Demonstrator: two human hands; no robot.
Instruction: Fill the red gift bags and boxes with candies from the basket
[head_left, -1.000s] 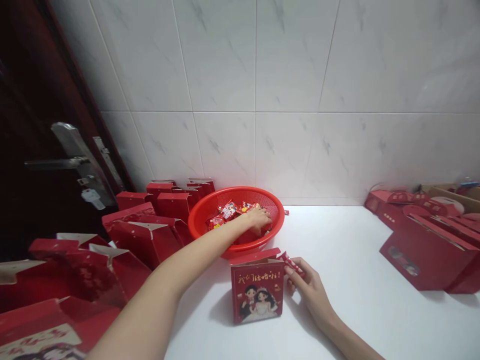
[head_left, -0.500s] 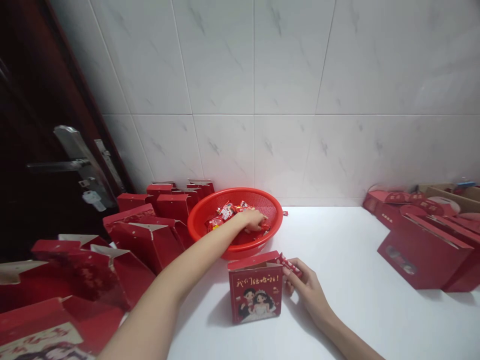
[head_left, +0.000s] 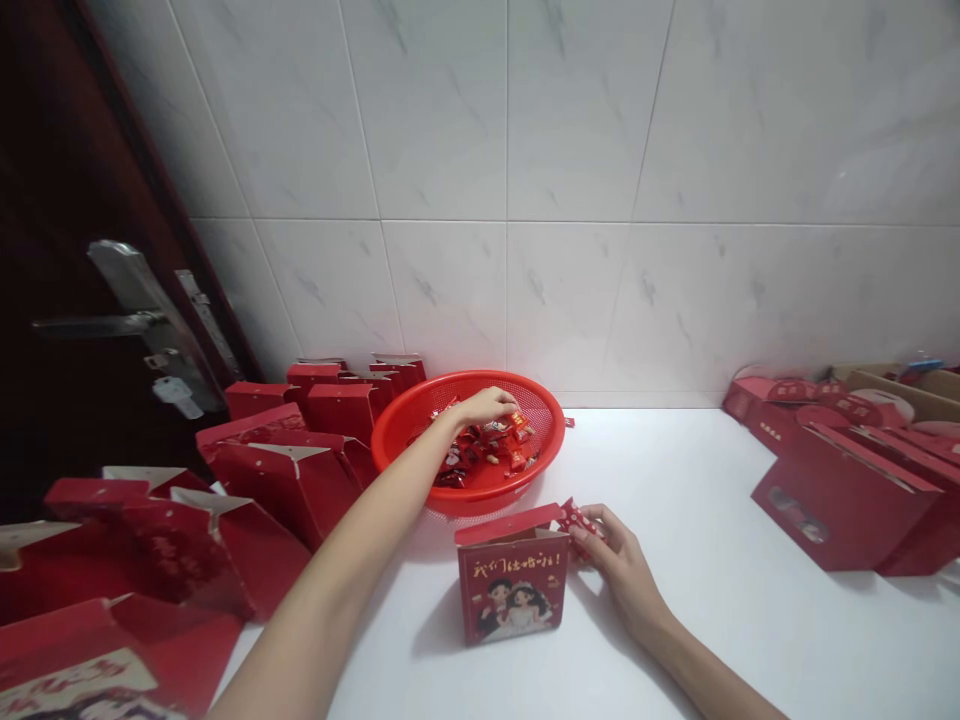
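Note:
My left hand is over the far part of a red plastic colander, its fingers pinched on a small red-and-orange wrapped candy. Below it in the colander lie several loose wrapped candies. Closer to me, a red carton with a cartoon bride and groom stands upright with its top partly open. Beside its right edge, my right hand grips a red packet with white dots, thumb in front.
Several red cartons stand open along the left, by a dark door with a handle. At the right are more red boxes and a brown cardboard box. A tiled wall backs the white table.
My left hand has lifted from among the candies and moved slightly left, now with a candy at its fingertips. My right hand stays by the carton with the dotted packet.

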